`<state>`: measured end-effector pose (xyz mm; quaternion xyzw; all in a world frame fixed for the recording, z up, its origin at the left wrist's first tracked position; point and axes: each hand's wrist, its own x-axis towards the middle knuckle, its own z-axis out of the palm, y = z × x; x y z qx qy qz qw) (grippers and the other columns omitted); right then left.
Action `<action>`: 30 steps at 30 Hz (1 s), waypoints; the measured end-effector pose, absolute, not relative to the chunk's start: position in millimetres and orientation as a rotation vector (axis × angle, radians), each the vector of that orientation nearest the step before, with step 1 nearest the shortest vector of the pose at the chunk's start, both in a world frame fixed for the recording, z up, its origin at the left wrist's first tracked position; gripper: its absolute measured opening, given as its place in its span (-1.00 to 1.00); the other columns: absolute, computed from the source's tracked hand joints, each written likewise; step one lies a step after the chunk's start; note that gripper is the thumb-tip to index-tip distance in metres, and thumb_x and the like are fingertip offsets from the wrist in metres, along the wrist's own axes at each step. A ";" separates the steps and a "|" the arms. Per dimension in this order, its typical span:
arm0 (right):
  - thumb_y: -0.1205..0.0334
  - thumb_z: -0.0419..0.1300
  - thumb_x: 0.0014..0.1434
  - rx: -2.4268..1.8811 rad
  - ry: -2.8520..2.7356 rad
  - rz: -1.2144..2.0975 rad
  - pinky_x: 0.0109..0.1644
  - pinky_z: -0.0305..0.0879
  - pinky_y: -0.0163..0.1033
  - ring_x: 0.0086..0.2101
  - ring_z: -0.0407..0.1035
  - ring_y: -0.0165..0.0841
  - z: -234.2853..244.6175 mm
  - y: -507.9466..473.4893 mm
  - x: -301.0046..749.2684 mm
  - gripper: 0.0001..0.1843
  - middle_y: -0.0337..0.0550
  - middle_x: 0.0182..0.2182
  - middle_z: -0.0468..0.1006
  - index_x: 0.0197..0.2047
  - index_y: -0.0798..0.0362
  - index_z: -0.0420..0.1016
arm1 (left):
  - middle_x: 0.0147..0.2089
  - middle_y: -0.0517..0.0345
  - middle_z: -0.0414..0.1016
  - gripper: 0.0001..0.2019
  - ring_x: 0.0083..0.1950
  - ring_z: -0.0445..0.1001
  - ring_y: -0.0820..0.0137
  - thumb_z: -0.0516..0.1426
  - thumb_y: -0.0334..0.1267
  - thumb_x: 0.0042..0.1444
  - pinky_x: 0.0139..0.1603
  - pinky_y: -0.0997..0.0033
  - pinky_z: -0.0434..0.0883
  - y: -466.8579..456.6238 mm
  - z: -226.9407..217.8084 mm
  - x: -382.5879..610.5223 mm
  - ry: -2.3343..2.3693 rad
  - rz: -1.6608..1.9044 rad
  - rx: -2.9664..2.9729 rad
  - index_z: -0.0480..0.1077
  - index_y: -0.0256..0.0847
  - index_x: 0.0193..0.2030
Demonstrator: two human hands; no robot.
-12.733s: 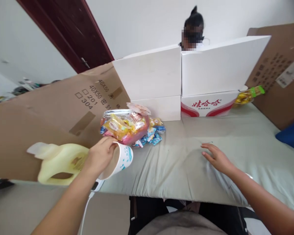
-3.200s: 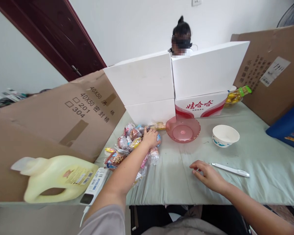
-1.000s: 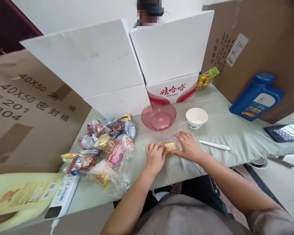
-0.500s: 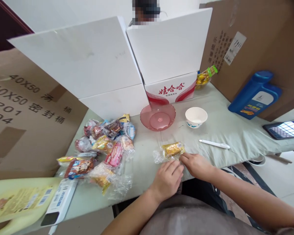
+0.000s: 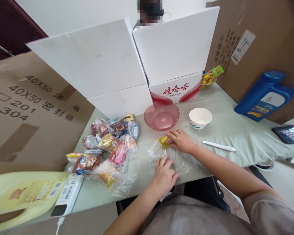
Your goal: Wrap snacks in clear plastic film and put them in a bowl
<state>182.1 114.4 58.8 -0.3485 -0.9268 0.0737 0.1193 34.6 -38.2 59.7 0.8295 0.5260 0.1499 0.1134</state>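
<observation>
A yellow snack packet (image 5: 164, 140) lies on a crumpled sheet of clear plastic film (image 5: 156, 153) at the middle of the cloth-covered table. My right hand (image 5: 182, 141) reaches over the packet from the right, its fingers closed on it and hiding its right part. Closer to me, my left hand (image 5: 163, 178) rests at the film's near edge with bent fingers apart, gripping nothing that I can see. Just behind the packet sits a translucent pink dish (image 5: 161, 121). A white paper bowl (image 5: 200, 118) stands to its right.
Wrapped snacks (image 5: 110, 143) are heaped on the left. A white box cutter (image 5: 219, 146) lies right of my right forearm. White boxes (image 5: 175, 87), a blue bottle (image 5: 264, 94), a phone (image 5: 289, 133), a yellow jug (image 5: 26, 192) and a power strip (image 5: 70, 192) surround the table.
My right hand has moved forward from the film's near edge onto the packet. The packet has shifted slightly away from me, and the film now spreads toward me. The view has turned slightly left.
</observation>
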 end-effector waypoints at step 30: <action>0.31 -0.06 0.35 -0.627 -2.684 0.914 0.15 0.26 -0.05 0.10 0.33 -0.26 39.4 10.9 297.2 -0.69 0.00 -0.02 0.54 0.04 0.02 0.44 | -0.14 0.10 0.56 -0.91 0.08 0.50 0.27 0.07 -0.39 0.17 0.06 0.19 0.46 -69.3 63.3 -53.1 1.333 0.508 2.072 0.33 -0.12 -0.32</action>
